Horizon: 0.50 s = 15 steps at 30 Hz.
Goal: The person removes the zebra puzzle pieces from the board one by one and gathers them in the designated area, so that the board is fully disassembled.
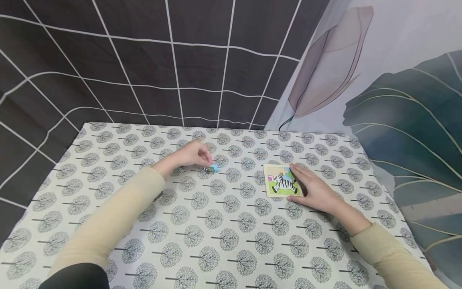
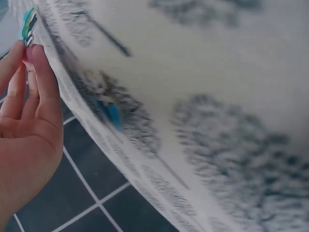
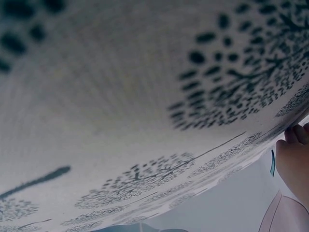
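My left hand point(image 1: 195, 154) pinches a small jigsaw piece point(image 1: 213, 169) between thumb and fingertips, just above the cloth. Blue, green and black-and-white stripes show on the piece. To the right lies a square puzzle board point(image 1: 268, 192) with a pale rim and a striped zebra picture on green. A bare beige patch shows at its upper left. My right hand point(image 1: 315, 190) grips the board's right side, fingers at the upper corner and thumb at the lower edge. Another piece with blue on it point(image 2: 114, 115) lies on the cloth near the left wrist, blurred.
A white tablecloth point(image 1: 231, 237) printed with grey trees covers the table. Behind it hangs a dark curtain point(image 1: 198, 64) with white grid lines. At the right is a pale curtain point(image 1: 390, 32) with large leaf shapes.
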Each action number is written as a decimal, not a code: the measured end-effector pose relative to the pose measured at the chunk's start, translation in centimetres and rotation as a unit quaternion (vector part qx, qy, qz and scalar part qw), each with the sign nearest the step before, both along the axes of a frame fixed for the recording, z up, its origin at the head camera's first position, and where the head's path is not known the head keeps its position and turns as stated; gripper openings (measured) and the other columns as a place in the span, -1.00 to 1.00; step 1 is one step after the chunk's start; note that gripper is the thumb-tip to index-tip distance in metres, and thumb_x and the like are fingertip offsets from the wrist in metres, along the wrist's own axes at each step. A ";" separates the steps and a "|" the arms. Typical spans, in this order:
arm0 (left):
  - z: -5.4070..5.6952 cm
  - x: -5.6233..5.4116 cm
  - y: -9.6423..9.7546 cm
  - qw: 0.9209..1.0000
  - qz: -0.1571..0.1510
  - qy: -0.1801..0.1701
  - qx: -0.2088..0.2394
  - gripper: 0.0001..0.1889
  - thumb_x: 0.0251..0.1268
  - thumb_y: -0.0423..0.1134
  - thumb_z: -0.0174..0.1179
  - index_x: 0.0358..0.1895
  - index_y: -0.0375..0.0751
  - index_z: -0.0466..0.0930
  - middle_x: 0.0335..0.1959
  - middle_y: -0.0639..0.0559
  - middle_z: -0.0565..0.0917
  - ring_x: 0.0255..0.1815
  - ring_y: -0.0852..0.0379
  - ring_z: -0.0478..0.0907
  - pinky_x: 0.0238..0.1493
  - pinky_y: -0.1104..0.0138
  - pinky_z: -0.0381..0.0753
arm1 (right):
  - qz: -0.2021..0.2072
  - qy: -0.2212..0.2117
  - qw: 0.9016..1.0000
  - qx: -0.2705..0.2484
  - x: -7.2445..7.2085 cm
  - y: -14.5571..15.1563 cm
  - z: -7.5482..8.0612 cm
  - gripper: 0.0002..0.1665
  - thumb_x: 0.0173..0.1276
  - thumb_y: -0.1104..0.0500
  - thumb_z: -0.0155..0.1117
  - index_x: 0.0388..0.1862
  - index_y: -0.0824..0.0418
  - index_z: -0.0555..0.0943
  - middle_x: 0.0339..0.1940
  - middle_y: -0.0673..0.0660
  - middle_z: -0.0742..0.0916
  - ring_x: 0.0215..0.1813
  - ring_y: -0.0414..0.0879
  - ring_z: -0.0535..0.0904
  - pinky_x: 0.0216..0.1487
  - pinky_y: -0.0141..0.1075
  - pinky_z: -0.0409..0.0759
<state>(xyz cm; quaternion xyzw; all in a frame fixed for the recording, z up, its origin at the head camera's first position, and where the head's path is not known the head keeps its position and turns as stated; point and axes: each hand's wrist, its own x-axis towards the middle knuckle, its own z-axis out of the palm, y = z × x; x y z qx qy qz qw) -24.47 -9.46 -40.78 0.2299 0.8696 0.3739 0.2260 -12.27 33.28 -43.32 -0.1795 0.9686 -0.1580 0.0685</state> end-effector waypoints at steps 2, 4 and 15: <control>-0.2 0.1 -0.4 1.000 0.002 0.004 -0.005 -0.89 0.24 -0.38 0.48 -0.20 -0.28 0.78 -0.25 -0.09 0.82 -0.26 0.19 0.69 -0.06 0.39 0.71 | 0.002 0.000 1.000 0.000 0.0 0.0 0.0 0.31 0.25 -0.25 0.57 0.71 0.35 0.13 0.72 0.41 0.24 0.71 0.41 0.13 0.68 0.34 0.09; -0.3 0.2 -0.7 1.000 0.006 0.006 -0.007 -0.88 0.23 -0.38 0.49 -0.20 -0.28 0.78 -0.25 -0.10 0.83 -0.25 0.18 0.69 -0.04 0.37 0.71 | 0.003 0.001 1.000 0.000 0.0 0.0 0.0 0.31 0.25 -0.25 0.57 0.70 0.36 0.13 0.72 0.41 0.24 0.71 0.41 0.13 0.69 0.34 0.09; -0.9 -0.2 -0.9 0.999 0.011 0.023 -0.025 -0.89 0.24 -0.39 0.48 -0.21 -0.29 0.78 -0.26 -0.11 0.82 -0.24 0.15 0.69 0.02 0.28 0.75 | 0.003 0.003 1.000 -0.001 -0.1 0.1 0.0 0.31 0.24 -0.23 0.59 0.70 0.37 0.13 0.71 0.42 0.25 0.70 0.42 0.14 0.68 0.34 0.10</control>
